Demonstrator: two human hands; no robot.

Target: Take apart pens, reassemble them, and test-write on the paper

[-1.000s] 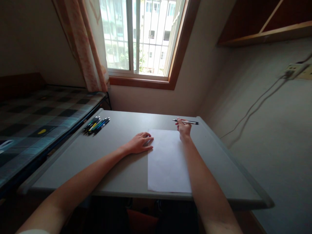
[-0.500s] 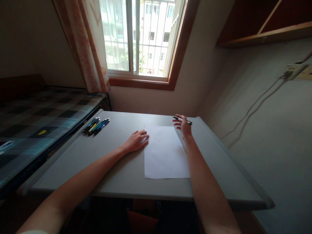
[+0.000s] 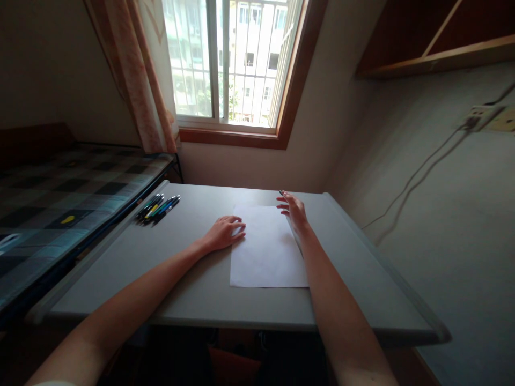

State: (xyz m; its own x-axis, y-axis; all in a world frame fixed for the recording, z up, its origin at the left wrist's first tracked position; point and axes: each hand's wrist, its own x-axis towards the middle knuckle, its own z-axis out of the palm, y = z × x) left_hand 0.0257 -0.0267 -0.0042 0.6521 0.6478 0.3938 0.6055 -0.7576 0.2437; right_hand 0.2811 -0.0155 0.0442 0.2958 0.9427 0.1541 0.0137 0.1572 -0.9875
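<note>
Over on the table, the paper lies between the two hands, the left hand open and loosely spread at its left edge, the right hand half curled by its far right corner, gripping a pen that is mostly hidden.

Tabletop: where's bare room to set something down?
Bare: right side of the table, between right forearm and edge; left side, between pens and left forearm. Crowded: back-left corner, under the pens; centre, where the paper lies.
</note>
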